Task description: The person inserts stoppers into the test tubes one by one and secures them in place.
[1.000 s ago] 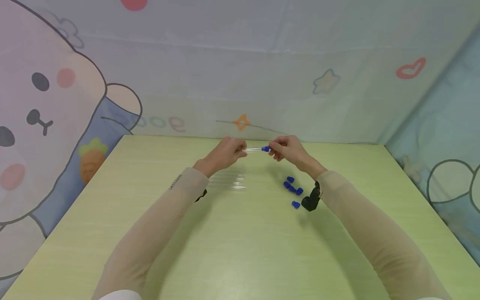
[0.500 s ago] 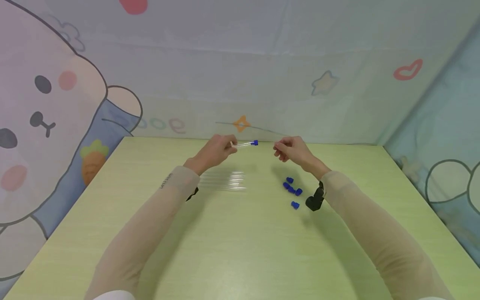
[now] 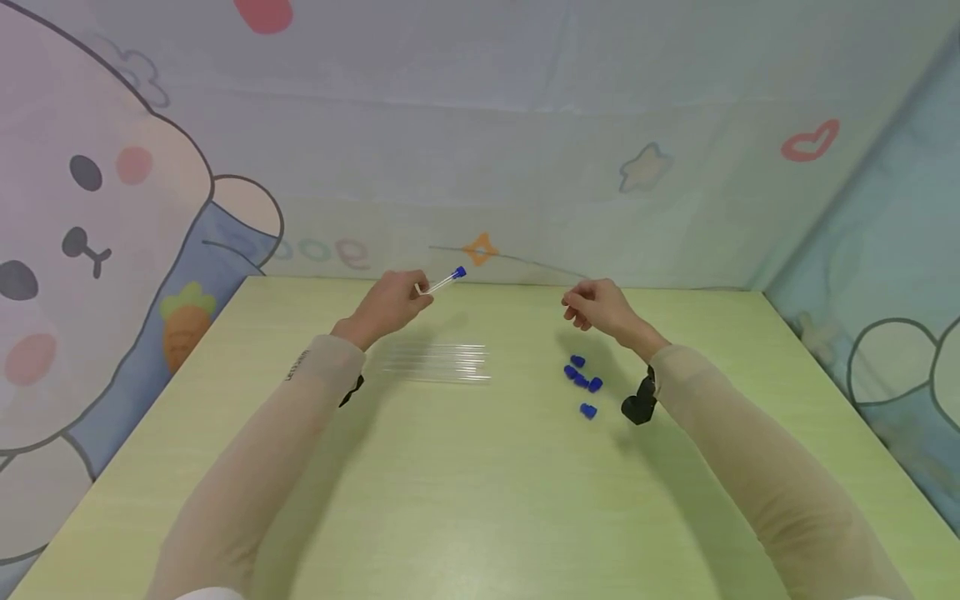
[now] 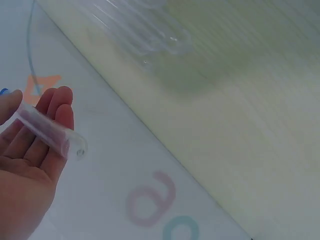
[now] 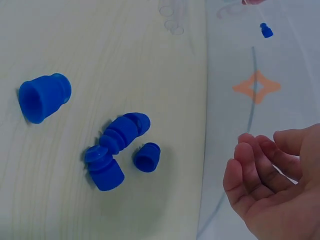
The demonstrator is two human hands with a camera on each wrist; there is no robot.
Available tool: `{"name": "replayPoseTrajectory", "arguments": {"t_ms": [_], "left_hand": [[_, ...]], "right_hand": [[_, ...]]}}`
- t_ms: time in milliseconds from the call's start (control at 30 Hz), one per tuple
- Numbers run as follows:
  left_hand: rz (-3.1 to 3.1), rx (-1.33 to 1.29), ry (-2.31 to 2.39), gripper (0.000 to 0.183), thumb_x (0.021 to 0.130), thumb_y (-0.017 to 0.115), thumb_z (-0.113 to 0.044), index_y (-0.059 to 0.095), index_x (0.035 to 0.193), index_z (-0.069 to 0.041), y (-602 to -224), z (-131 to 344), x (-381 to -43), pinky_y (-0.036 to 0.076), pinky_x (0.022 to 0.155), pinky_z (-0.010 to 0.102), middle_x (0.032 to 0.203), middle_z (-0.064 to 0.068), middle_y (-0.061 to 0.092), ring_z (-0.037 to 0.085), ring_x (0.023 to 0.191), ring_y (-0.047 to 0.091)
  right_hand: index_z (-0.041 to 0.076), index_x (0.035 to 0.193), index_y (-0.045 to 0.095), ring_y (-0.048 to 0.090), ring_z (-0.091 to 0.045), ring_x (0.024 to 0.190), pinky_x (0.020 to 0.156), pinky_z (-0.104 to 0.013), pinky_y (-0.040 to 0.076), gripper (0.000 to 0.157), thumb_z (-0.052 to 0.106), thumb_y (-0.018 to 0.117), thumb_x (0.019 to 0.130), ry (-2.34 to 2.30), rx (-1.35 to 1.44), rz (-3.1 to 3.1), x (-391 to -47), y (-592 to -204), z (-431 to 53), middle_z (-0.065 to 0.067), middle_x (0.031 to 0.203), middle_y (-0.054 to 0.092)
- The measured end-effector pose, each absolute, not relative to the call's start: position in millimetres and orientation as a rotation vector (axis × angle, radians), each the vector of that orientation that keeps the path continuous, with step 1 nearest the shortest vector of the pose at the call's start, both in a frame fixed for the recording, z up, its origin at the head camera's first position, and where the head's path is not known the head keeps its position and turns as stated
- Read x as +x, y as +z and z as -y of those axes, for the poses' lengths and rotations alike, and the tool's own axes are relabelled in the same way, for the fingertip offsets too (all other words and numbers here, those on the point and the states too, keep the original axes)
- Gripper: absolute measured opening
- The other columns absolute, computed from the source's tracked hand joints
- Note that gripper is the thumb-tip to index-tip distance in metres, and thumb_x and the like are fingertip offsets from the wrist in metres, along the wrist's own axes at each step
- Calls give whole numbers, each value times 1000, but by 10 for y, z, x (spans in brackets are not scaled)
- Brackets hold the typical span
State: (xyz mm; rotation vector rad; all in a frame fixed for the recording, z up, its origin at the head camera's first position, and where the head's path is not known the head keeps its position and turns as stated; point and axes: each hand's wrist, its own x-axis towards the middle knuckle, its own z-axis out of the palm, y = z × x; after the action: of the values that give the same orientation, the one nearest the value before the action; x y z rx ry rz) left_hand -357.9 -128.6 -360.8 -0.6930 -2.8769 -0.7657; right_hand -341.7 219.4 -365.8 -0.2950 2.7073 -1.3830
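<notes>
A person's left hand (image 3: 386,308) is pinching one clear tube (image 3: 440,285), topped by a blue cap (image 3: 460,272), near the table's (image 3: 465,500) far edge, as the empty right hand (image 3: 607,309) is hovering by that edge, fingers loosely curled. Five loose caps (image 3: 581,381) are lying below it, four bunched, one nearer the near edge; left of them, loose tubes (image 3: 472,360), too faint to count, are lying side by side.

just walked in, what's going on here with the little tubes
A person's left hand holds a clear tube above the table, with a blue cap on its end. The right hand is raised and holds nothing, fingers loosely bent. More clear tubes lie uncapped on the table, with five loose blue caps to their right.
</notes>
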Motion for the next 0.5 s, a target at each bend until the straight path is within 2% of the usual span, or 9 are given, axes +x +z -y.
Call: {"name": "replayPoseTrajectory", "arguments": {"t_ms": [133, 300, 400, 500], "left_hand": [[2897, -636, -732, 18, 95, 56, -17, 62, 99, 0, -3630, 1406, -3591, 41, 53, 27, 83, 15, 70, 17, 60, 56], [2938, -557, -666, 20, 96, 54, -19, 61, 95, 0, -3665, 1533, -3605, 37, 50, 26, 76, 11, 63, 16, 57, 50], [2971, -504, -639, 20, 97, 51, -19, 58, 91, -1, -3686, 1606, -3605, 35, 50, 27, 72, 8, 57, 16, 56, 46], [3002, -444, -593, 24, 97, 49, -19, 52, 79, -4, -3703, 1677, -3595, 32, 50, 28, 64, 4, 48, 14, 53, 40]], "right_hand": [[-3, 106, 64, 63, -21, 69, 68, -32, 56, 25, 17, 50, 100, -1321, -292, -2744, -3418, -3677, -2240, -10, 82, 68], [-4, 105, 64, 63, -33, 76, 68, -36, 56, 24, 16, 51, 100, -1243, -288, -2766, -3396, -3671, -2272, -22, 90, 67], [-6, 107, 63, 62, -30, 74, 63, -31, 54, 26, 16, 51, 99, -1164, -310, -2785, -3389, -3679, -2294, -26, 93, 67], [-7, 108, 63, 62, -26, 71, 60, -25, 51, 27, 16, 51, 99, -1093, -326, -2806, -3394, -3706, -2313, -25, 93, 68]]}}
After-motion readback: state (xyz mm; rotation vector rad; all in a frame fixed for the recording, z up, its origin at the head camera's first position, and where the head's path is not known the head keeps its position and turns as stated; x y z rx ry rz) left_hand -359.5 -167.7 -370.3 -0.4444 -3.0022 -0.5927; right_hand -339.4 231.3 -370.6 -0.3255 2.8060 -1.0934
